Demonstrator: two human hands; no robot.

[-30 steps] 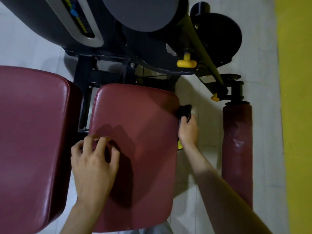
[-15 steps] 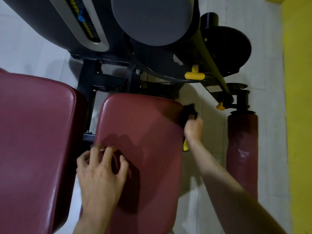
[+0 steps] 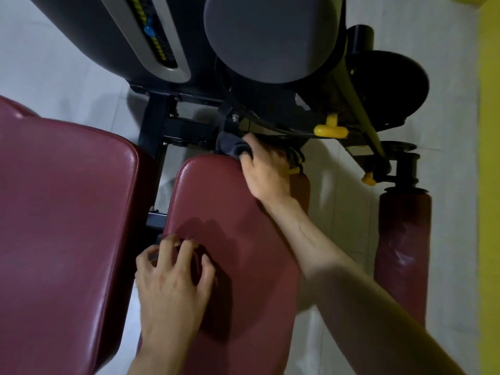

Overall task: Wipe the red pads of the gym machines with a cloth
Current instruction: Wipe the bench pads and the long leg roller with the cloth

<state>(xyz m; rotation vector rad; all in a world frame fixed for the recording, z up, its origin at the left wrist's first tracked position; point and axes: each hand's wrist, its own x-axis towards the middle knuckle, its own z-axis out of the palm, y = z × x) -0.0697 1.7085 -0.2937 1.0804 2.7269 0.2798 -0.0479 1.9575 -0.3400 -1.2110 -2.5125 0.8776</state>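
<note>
A red seat pad fills the middle of the view, with a larger red pad to its left. My right hand grips a dark cloth against the seat pad's far edge, near its right corner. My left hand rests by its curled fingertips on the near left part of the seat pad and holds nothing. A red roller pad stands upright at the right.
The dark machine frame and a grey round cover rise beyond the pads. Yellow adjustment knobs stick out near my right hand. White floor tiles lie between the seat and the roller; a yellow strip runs along the right.
My right hand has carried the cloth from the seat pad's right side round the corner to its far edge. My left hand stays on the pad.
</note>
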